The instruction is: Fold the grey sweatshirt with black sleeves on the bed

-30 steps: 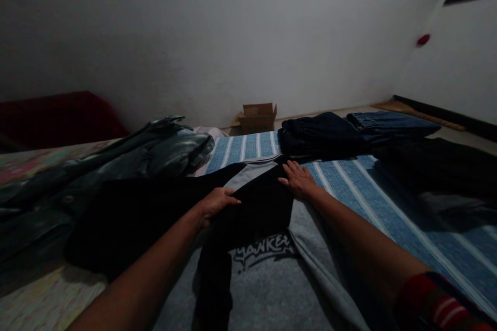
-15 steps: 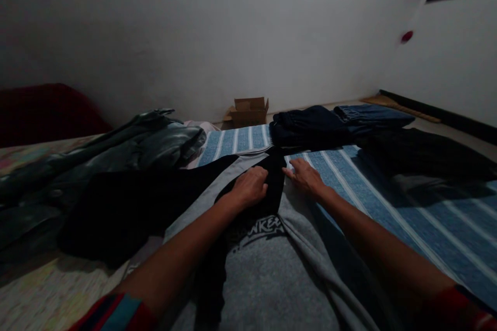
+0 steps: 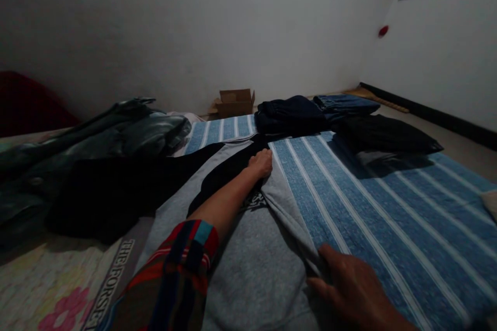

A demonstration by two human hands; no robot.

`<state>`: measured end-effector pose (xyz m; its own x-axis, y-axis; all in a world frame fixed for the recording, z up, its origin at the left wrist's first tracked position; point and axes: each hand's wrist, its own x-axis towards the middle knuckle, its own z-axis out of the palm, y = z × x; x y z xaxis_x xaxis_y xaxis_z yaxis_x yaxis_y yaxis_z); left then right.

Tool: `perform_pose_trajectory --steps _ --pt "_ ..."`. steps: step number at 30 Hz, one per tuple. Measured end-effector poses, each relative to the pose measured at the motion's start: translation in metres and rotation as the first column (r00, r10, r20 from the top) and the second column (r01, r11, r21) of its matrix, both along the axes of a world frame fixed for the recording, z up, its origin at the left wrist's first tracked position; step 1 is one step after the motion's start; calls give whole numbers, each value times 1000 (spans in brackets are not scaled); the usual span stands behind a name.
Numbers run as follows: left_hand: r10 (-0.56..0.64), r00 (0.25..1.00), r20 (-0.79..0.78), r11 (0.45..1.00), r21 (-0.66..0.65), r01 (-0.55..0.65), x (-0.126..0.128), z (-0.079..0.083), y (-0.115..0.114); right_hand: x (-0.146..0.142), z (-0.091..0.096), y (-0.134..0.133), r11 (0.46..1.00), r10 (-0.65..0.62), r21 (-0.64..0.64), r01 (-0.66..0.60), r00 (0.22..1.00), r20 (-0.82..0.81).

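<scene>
A grey shirt [image 3: 256,264] with black sleeves and a dark print lies in front of me, its right side folded inward. Near the collar, my left hand [image 3: 261,163] is closed on the folded shoulder, and its forearm crosses the shirt. Lower down on the right, my right hand [image 3: 349,287] has its thumb and forefinger around the folded edge of the shirt. The other fingers of this hand are partly hidden. One black sleeve [image 3: 104,191] stretches out to the left.
Beneath lies a blue striped cloth [image 3: 373,222]. Folded dark trousers [image 3: 289,116], blue jeans [image 3: 345,103] and a black folded garment [image 3: 388,134] sit at the back right. A dark shiny jacket [image 3: 128,129] is heaped at left. An open cardboard box [image 3: 235,103] stands by the wall.
My right hand has moved from near the collar down and toward me along the shirt's right edge. The left hand stays at the shoulder. The view has shifted slightly right.
</scene>
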<state>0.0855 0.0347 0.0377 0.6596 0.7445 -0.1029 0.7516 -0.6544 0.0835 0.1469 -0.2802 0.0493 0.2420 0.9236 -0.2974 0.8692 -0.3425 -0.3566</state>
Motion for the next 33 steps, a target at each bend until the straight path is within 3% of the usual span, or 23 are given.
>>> perform_pose_trajectory --steps 3,7,11,14,17,24,29,33 --pt "17 1000 13 1000 -4 -17 -2 -1 2 -15 -6 -5 986 95 125 -114 985 145" --pt "39 998 57 999 7 -40 -5 -1 2 -55 -15 4 926 169 271 -261 933 319" --pt "72 992 102 997 20 -74 -11 2 -7 -78 -16 12 891 305 254 -376 911 279" --pt "141 981 131 988 43 -148 -18 8 -19 -73 -12 10 866 368 256 -429 895 253" --pt "251 957 142 965 40 -259 -26 16 -32 -66 -10 5 875 358 245 -418 899 253" --pt "370 922 112 922 -168 -349 -52 24 -55 -64 -4 -1 908 331 206 -364 927 178" --pt "466 873 143 838 -388 -384 -63 10 -67 -66 -3 -3 885 351 269 -380 924 150" --pt "581 786 211 745 -526 -410 -60 -3 -81 -69 -5 -4 875 351 292 -386 922 165"
